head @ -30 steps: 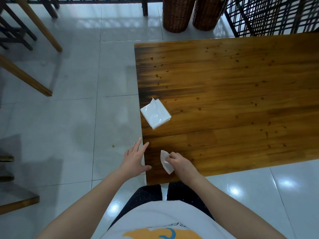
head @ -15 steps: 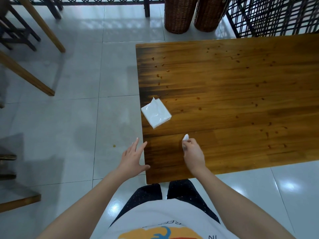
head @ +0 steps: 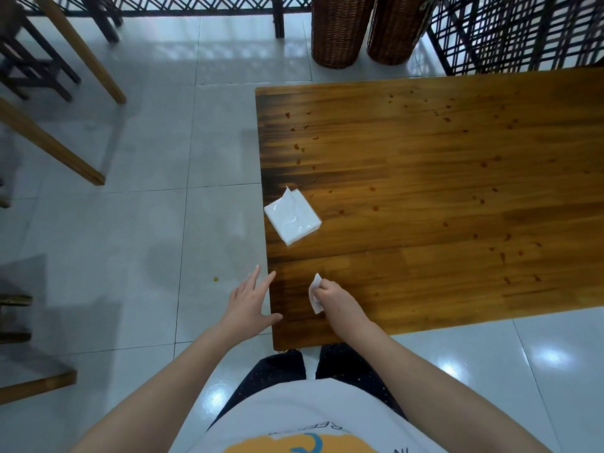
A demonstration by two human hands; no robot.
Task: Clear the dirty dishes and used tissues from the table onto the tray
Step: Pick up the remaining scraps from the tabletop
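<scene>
- Wiping seems to be the step in hand: the right hand [head: 333, 297] has its grip clamped together on a small white tissue [head: 314, 294], pressed low near the front corner of the wooden worktop [head: 425, 191].
- Just to the left of that grip, the left hand [head: 248, 304] lies flat with fingers apart, holding nothing, at the worktop's left edge, partly over the floor.
- Beyond the grip and a little to the left lies a white tissue packet [head: 292, 217] with its flap lifted, near the same edge.
- Many small brown spots [head: 376, 208] are scattered beyond and to the right of the grip, some well apart from it.
- No tray and no dishes are in view, so I judge the clearing is nearly done or the tray stands elsewhere.
- To do this well, keep the tissue bunched firmly so it does not slip, and sweep toward the open left hand so crumbs are caught and do not fall on the tiles.
- One tissue is thin; it may tear or fill quickly, so a fresh one from the packet could be needed.
</scene>
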